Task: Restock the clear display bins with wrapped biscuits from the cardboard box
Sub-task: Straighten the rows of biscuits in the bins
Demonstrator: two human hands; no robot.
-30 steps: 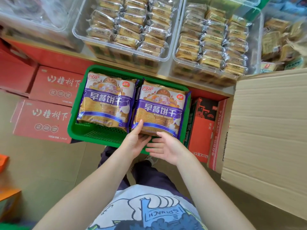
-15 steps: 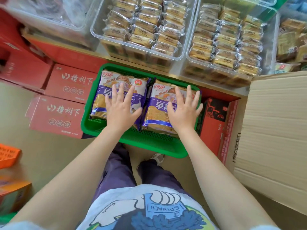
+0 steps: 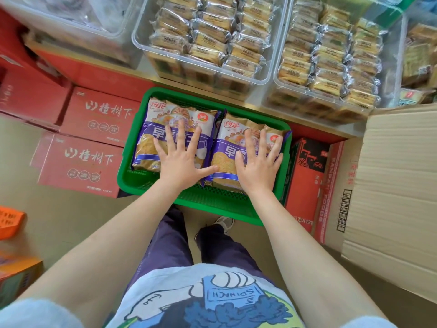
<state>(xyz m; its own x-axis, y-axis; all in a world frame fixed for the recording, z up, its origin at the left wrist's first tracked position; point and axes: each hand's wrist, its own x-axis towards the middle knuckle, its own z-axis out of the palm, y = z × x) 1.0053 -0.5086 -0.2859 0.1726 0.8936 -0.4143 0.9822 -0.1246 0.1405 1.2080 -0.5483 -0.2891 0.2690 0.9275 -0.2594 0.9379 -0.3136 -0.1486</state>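
Our left hand (image 3: pixel 182 159) and right hand (image 3: pixel 257 164) cover much of the print on both biscuit bags (image 3: pixel 151 138). The cardboard box (image 3: pixel 390 185) runs off the right edge; we cannot see inside it.

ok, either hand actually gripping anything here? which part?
Nothing gripped. The left hand and right hand lie flat, fingers spread, on the faces of two biscuit bags in the green basket.
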